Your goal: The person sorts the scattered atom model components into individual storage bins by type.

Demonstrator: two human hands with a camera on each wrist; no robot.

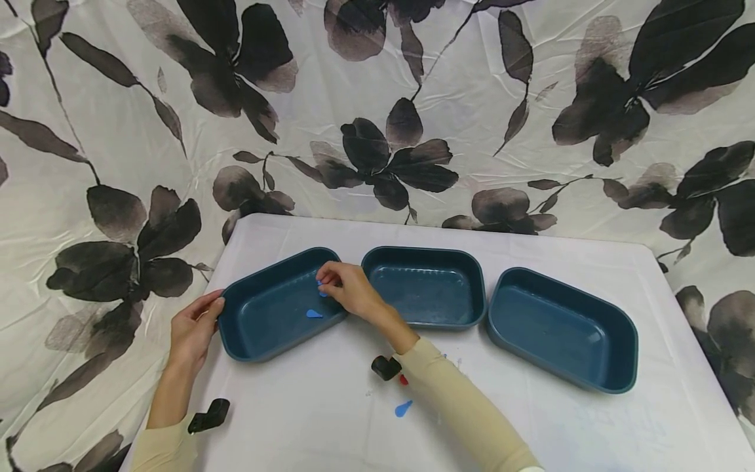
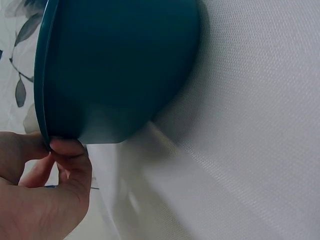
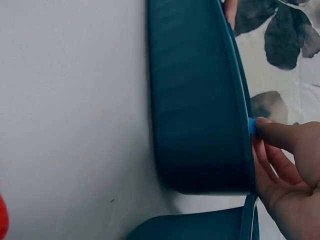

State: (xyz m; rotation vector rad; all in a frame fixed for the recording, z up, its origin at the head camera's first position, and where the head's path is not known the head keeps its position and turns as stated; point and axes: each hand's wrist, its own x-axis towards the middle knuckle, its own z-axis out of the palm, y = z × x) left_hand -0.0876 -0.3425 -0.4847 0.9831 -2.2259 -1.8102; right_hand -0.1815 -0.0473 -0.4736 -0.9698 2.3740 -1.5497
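A dark teal plastic tray point(image 1: 248, 328) stands at the left of the table, angled. My left hand point(image 1: 191, 328) pinches its left end by the rim, thumb on top; in the left wrist view the fingers point(image 2: 70, 150) are curled at the tray's edge. Over the right end of this tray, my right hand point(image 1: 350, 288) pinches a small blue piece point(image 1: 322, 290) between thumb and fingertips. The right wrist view shows that blue piece point(image 3: 252, 126) right at the rim. Inside the tray lies a flat blue drop-shaped piece point(image 1: 314, 314).
A second teal tray point(image 1: 425, 301) stands in the middle and a third tray point(image 1: 560, 341) at the right. Near the right forearm, a blue drop-shaped piece point(image 1: 404, 409) and a red piece point(image 1: 404, 379) lie on the white table point(image 1: 307, 406). A flowered cloth point(image 1: 377, 85) hangs behind.
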